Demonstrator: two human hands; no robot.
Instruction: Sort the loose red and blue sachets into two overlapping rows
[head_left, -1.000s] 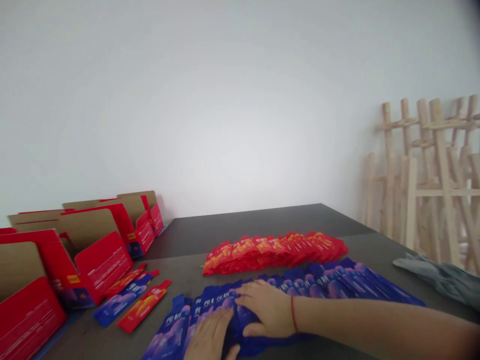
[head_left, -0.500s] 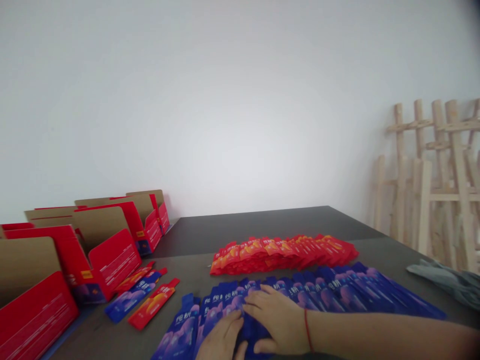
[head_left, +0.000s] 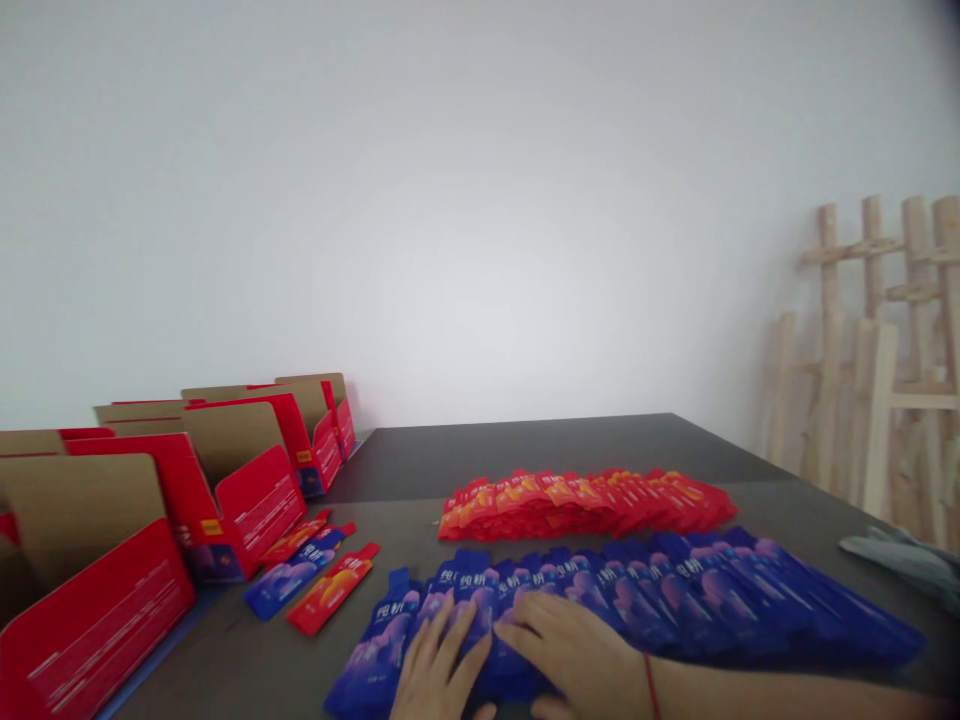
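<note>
A long overlapping row of blue sachets [head_left: 679, 595] with purple pictures and white lettering lies across the near table. My left hand [head_left: 442, 670] rests flat on the row's left part, fingers spread. Just beside it, my right hand [head_left: 577, 650], with a red string at the wrist, lies across the sachets, fingers slightly bent and thumb apart; no sachet is visibly gripped in either hand. At the row's left end, one blue sachet [head_left: 375, 650] shows almost whole. Behind the row is a pile of red sachets [head_left: 577, 505] with orange pictures.
Several open red cardboard boxes [head_left: 259, 505] stand along the left. A few loose sachets, including a red one [head_left: 334, 590] and a blue one [head_left: 292, 578], lie beside them. A grey glove-like item [head_left: 900, 555] is at the right table edge. Wooden frames [head_left: 870, 370] lean against the white wall.
The view has shifted slightly left. My left hand's fingers have spread and reached farther forward over the blue sachets. My right hand has drawn back a little, its fingers more bent.
</note>
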